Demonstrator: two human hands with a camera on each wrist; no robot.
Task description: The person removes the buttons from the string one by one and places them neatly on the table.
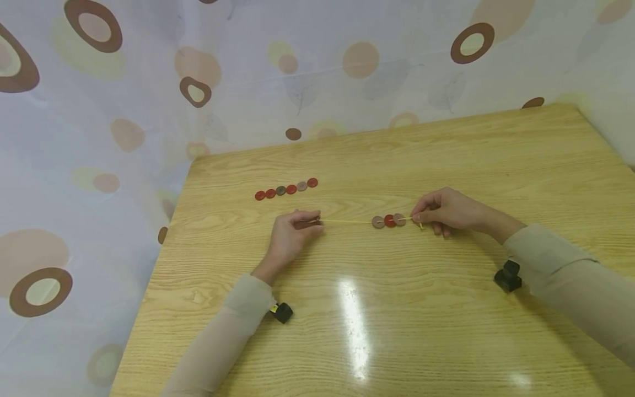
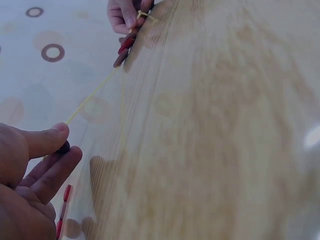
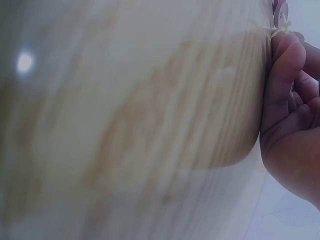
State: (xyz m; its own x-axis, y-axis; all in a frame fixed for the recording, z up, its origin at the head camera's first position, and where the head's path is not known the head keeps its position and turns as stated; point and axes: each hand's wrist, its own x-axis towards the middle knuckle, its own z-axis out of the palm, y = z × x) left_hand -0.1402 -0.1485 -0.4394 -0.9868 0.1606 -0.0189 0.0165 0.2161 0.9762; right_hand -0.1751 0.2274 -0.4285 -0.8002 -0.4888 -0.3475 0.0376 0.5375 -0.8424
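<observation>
A yellow string (image 1: pixel 347 221) runs taut between the two hands, low over the table. Threaded on it close to the right hand are a red button (image 1: pixel 389 220) and two dull pink buttons, one of them (image 1: pixel 378 222) on the left side. My left hand (image 1: pixel 289 238) pinches a small dark button (image 2: pixel 64 147) between thumb and fingers, where the string's left end meets it. At the other end, my right hand (image 1: pixel 453 210) pinches the string beside its knot (image 3: pixel 285 26), with a short tail sticking out.
Behind the left hand, a slanting row of several buttons lies on the wooden table (image 1: pixel 397 331): red ones (image 1: pixel 291 189), a dark grey one (image 1: pixel 280 190) and a pinkish one (image 1: pixel 302 186). A patterned curtain (image 1: pixel 322 66) borders the table's back and left.
</observation>
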